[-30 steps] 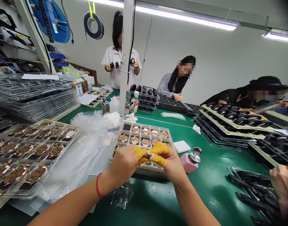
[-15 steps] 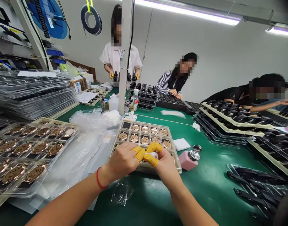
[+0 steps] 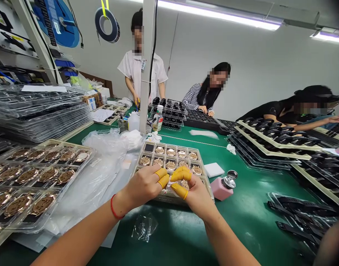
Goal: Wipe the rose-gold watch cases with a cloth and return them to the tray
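Observation:
My left hand (image 3: 143,186) and my right hand (image 3: 192,192) meet over the near edge of a beige compartment tray (image 3: 143,150) filled with several round gold-coloured parts (image 3: 170,164). Both hands wear yellow finger cots. Their fingertips pinch together on a small whitish piece (image 3: 170,183), mostly hidden between them, so I cannot make out what it is. A red string circles my left wrist. A crumpled clear plastic scrap (image 3: 143,227) lies on the green mat below my hands.
A pink pump dispenser bottle (image 3: 224,186) and a white pad (image 3: 213,170) stand right of the tray. Clear trays of gold parts (image 3: 33,177) and plastic bags fill the left. Trays of black straps (image 3: 274,138) lie right. Three other people work at the far side.
My hands stayed pinched together over the tray's near edge, shifting slightly. The standing person lowered the black parts they held up. A hand at the lower right edge has withdrawn.

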Demonstrator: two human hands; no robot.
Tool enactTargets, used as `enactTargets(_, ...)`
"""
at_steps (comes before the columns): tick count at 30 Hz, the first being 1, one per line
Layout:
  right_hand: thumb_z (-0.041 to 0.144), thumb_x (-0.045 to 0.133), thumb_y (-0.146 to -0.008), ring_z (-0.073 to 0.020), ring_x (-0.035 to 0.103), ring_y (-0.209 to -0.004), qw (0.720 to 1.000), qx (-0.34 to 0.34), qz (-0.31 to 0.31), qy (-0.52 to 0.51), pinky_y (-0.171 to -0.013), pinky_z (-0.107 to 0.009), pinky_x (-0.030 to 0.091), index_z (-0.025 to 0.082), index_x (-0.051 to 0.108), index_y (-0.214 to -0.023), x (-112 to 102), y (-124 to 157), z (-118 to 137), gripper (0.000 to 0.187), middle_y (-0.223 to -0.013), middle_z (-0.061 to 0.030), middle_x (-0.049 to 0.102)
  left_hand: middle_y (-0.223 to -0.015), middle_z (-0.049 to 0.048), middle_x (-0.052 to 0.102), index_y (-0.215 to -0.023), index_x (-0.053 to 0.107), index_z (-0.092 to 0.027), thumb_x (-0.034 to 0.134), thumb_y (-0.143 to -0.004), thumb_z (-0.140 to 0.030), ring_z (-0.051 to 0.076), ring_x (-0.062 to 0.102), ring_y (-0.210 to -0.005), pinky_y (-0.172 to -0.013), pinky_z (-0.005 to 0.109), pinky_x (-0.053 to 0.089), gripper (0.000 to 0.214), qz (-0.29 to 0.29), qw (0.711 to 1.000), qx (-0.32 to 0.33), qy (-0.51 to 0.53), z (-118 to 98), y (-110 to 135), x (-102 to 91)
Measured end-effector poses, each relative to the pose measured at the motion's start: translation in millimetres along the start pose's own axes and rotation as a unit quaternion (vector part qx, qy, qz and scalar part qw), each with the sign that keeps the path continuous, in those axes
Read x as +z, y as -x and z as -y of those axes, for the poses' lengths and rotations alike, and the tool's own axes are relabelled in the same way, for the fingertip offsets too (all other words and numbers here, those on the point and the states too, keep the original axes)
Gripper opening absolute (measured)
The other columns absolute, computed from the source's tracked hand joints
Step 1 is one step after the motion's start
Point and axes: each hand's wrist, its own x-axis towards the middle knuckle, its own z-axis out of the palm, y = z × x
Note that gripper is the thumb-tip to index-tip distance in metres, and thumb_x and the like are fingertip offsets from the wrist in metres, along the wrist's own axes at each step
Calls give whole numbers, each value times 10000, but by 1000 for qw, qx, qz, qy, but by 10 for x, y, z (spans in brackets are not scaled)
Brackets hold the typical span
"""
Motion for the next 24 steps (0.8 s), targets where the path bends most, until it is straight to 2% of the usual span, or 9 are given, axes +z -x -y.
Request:
enactTargets(4,177,630,-754,-178,560,-856,996,49,8,-69,-825,-321,420,223,604,-806,63,-7,-12,74,-869,10,614,-598,37,556,-540,519,-143,498,-874,-69,165,523,-612,-515,278,430,342,-18,1000,12,-11,-24,19,34)
enactTargets(6,181,617,-745,-179,542,-840,997,68,-3,-47,-808,-319,412,215,585,-797,79,-10,-15,70,-855,7,597,-573,33,549,-546,529,-144,473,-874,-46,167,531,-612,-511,277,443,347,-27,999,20,-16,-14,21,52)
enactTargets(8,182,612,-729,-188,525,-842,997,71,-20,4,-807,-326,402,208,570,-776,88,-13,-19,69,-845,1,581,-605,38,580,-602,565,-142,457,-880,-36,169,557,-656,-578,293,499,316,-30,999,35,-16,15,16,58)
enactTargets(11,167,609,-710,-191,518,-847,997,74,-9,36,-810,-325,395,203,553,-760,72,-23,-20,84,-841,-1,568,-674,32,624,-718,605,-132,467,-873,-20,152,582,-697,-795,363,545,235,-35,997,62,-3,66,-3,41)
enactTargets(13,146,611,-702,-181,519,-843,997,80,22,6,-810,-311,395,202,551,-773,38,-34,-14,109,-842,5,570,-700,29,644,-750,605,-132,460,-872,-13,145,599,-714,-901,387,524,224,-53,996,76,13,84,-12,22)
enactTargets(18,142,690,-687,-159,533,-840,979,74,111,-156,-760,-259,408,205,548,-765,-53,-37,18,174,-845,14,585,-763,31,690,-818,602,-136,484,-879,-50,144,640,-761,-977,376,505,158,-96,990,89,55,72,-5,-21)
enactTargets(24,151,753,-684,-131,502,-781,977,28,138,-162,-749,-241,403,203,567,-743,-96,23,51,201,-818,20,548,-763,5,716,-880,599,-157,450,-918,-89,121,673,-775,-1063,356,429,167,-132,982,83,106,70,6,-80)
